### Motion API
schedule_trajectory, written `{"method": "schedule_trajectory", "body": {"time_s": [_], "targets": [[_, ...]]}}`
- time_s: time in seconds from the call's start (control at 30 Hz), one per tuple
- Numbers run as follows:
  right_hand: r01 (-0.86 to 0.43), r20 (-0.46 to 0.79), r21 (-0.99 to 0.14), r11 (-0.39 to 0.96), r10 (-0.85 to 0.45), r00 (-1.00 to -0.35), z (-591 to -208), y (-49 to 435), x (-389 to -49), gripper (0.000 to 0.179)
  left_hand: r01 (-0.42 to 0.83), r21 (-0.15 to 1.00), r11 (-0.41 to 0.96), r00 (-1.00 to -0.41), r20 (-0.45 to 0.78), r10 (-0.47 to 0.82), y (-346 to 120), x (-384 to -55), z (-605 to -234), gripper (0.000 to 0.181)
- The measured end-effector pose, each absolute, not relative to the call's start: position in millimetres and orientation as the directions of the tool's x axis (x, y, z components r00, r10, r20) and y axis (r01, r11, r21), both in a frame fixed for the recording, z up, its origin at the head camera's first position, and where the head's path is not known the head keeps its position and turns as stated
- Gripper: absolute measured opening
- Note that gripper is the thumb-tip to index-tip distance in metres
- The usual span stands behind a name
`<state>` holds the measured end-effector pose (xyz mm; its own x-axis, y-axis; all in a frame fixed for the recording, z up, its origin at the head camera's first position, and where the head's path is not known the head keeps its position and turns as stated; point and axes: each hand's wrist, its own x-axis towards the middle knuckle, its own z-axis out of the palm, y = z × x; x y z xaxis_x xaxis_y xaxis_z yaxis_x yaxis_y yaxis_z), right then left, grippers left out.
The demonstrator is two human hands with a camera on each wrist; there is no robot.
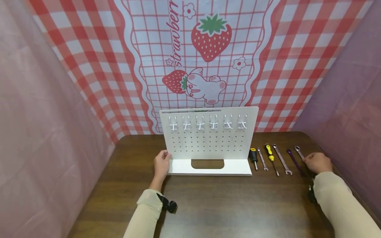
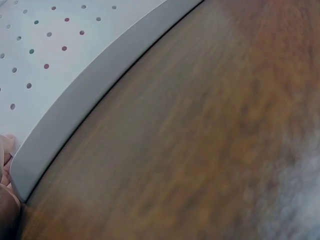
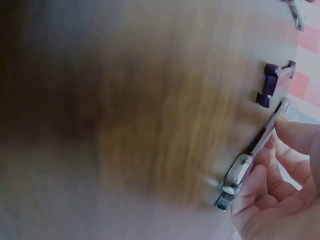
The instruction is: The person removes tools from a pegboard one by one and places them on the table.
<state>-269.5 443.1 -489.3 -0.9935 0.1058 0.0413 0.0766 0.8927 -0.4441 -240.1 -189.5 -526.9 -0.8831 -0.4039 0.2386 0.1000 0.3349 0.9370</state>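
Observation:
A white pegboard stand with a row of clear hooks stands upright at the back of the table. My left hand grips the lower left corner of its base; in the left wrist view only bits of the fingers show beside the board's edge. At the far right, my right hand pinches a silver wrench between thumb and fingers. In the right wrist view that wrench appears slightly tilted, close to the tabletop. To its left lies a purple wrench.
Between the board and the purple wrench lie a stubby screwdriver, a small wrench, a yellow-handled screwdriver and a longer wrench. A strawberry-print cloth hangs behind the wooden table.

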Motion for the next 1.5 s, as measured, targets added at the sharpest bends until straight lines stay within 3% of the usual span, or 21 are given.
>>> {"method": "schedule_trajectory", "body": {"time_s": [0.67, 0.93, 1.07, 1.27, 1.5], "targets": [[0.116, 0.034, -0.439, 0.891, 0.146, -0.989, -489, 458, -255, 0.034, 0.098, 0.941, 0.323, -0.897, 0.224, -0.381, -174, -244, -528, 0.015], [0.095, -0.074, -0.400, 0.912, 0.071, -0.995, -464, 442, -254, 0.057, 0.093, 0.938, 0.334, -0.898, 0.224, -0.378, -176, -243, -530, 0.014], [0.082, -0.033, -0.439, 0.895, 0.075, -0.997, -438, 418, -254, 0.071, 0.098, 0.939, 0.329, -0.886, 0.233, -0.401, -176, -244, -532, 0.013], [-0.022, 0.083, -0.507, 0.862, 0.024, -0.996, -425, 368, -242, 0.063, 0.091, 0.934, 0.346, -0.890, 0.231, -0.392, -175, -253, -530, 0.016], [-0.181, 0.201, -0.502, 0.846, -0.090, -0.976, -420, 312, -233, 0.059, 0.083, 0.942, 0.325, -0.888, 0.218, -0.405, -175, -258, -529, 0.016]]}}
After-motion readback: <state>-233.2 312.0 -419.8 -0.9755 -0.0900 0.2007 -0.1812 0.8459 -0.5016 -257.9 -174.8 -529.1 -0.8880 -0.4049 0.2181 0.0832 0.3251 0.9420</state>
